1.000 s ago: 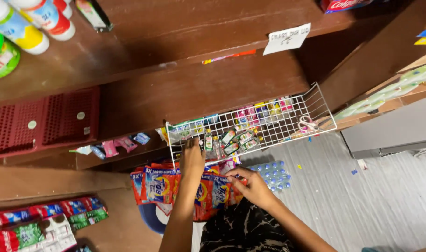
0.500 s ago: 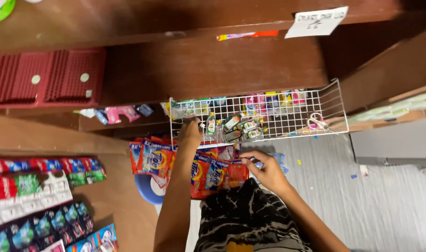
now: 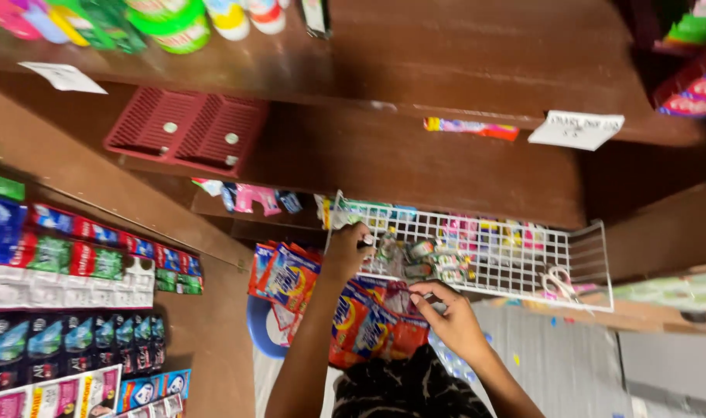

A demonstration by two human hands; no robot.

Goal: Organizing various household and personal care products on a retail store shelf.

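Orange sachet strips (image 3: 368, 325): hanging below white wire basket (image 3: 492, 255), right hand (image 3: 449, 317) pinching their top edge; left hand (image 3: 349, 249) closed on basket's front rim; brown wooden shelves (image 3: 415, 162) around, red tray (image 3: 186, 135) above left

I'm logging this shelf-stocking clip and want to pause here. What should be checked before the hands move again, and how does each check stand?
1. Left hand at the white wire basket: ok, on its near edge.
2. Left hand's grip: cannot tell, blurred.
3. Right hand on the orange sachet strips: ok, fingertips at their top edge.
4. Scissors away from both hands: ok, at the basket's far end.
5. Basket seated level: cannot tell.
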